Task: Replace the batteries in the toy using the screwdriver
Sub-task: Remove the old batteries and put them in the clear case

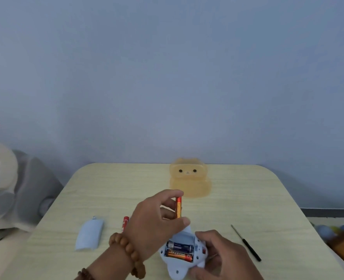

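my worktop [126, 184]: pale wood-grain laminate, matt | toy [179, 267]: smooth white plastic | my bracelet [126, 247]: wooden beads | batteries in toy [179, 252]: glossy wrap | bear box [189, 180]: translucent orange plastic | screwdriver [245, 242]: black handle, thin metal shaft

A translucent orange bear-faced box [189, 181] stands at the far edge of the pale wooden table [247, 195].

Pale wood-grain table top [126, 186]. Translucent amber bear-shaped box [189, 179] with two black dot eyes. Pale blue-white toy [179, 268]; inside, one dark blue battery [179, 247] and one orange-and-black battery [179, 257]. Red-and-gold battery [179, 207] upright in fingers. Red battery [125, 222] with white lettering. Light blue compartment cover [89, 235]. Black screwdriver [246, 243]. Brown wooden bead bracelet [129, 252].
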### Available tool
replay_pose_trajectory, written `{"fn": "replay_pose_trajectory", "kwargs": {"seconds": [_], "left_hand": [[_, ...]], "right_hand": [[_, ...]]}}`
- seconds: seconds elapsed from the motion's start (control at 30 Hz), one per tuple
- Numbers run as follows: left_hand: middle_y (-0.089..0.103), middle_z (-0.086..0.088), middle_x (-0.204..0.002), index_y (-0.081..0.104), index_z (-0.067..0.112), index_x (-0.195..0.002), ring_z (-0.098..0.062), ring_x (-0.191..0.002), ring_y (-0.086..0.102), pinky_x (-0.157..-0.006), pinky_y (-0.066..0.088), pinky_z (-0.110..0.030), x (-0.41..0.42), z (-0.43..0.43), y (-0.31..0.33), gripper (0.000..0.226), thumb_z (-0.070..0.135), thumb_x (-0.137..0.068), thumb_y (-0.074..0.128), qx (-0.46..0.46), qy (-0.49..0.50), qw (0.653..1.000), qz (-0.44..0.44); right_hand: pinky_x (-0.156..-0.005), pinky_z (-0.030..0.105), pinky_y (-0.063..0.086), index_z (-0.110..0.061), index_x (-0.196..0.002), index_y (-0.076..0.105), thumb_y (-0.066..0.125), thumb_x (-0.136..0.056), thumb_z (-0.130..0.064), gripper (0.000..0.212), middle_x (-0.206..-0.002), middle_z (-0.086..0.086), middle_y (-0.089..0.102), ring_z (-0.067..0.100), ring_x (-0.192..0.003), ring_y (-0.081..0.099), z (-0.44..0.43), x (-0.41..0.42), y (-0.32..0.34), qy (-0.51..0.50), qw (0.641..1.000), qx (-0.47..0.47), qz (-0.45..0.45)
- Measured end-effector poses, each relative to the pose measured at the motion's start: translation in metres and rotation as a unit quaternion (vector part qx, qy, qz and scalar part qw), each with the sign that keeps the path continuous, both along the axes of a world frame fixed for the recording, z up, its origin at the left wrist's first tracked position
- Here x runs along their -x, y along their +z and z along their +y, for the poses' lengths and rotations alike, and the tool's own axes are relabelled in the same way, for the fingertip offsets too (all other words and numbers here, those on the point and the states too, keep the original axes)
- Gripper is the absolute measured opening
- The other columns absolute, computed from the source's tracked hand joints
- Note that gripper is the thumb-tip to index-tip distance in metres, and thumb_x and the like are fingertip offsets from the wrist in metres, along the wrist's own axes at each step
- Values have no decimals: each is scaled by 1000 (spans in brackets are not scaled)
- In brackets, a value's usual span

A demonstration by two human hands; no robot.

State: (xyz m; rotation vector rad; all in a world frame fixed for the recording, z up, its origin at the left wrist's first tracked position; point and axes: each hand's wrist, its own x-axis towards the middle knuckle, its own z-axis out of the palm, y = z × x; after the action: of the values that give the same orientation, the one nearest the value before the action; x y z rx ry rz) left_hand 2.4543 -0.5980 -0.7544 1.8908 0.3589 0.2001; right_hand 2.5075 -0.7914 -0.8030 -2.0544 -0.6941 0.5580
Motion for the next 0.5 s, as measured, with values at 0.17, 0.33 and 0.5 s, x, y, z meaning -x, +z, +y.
{"fn": "replay_pose_trajectory", "kwargs": {"seconds": [0.17, 0.33, 0.5], "left_hand": [[67, 5, -102, 63, 34, -117, -8, -81, 73, -76, 60, -27, -8, 16, 9, 54, 11, -73, 84, -65, -12, 998, 9], [55, 15, -108, 64, 26, -117, 6, -80, 66, -79, 51, -12, -53, 51, 20, 54, 30, -69, 87, -293, -46, 955, -9], [58, 13, -104, 55, 31, -124, -1, -84, 59, -85, 50, -25, -106, 73, 20, 61, 38, -70, 83, -428, -160, 888, 52]], "right_hand": [[-80, 10, 53, -42, -104, 65, 83, -63, -40, 45, -95, -21, 74, -6, -81, 71, 1, 0, 4, -11, 1000, 10, -4], [-85, 10, 52, -45, -109, 60, 80, -64, -44, 50, -97, -17, 75, -8, -84, 69, 2, -1, 6, -5, 999, 35, -5], [-87, 3, 46, -51, -114, 56, 78, -65, -49, 54, -100, -18, 73, -14, -92, 65, 2, -4, 2, -1, 999, 48, -16]]}}
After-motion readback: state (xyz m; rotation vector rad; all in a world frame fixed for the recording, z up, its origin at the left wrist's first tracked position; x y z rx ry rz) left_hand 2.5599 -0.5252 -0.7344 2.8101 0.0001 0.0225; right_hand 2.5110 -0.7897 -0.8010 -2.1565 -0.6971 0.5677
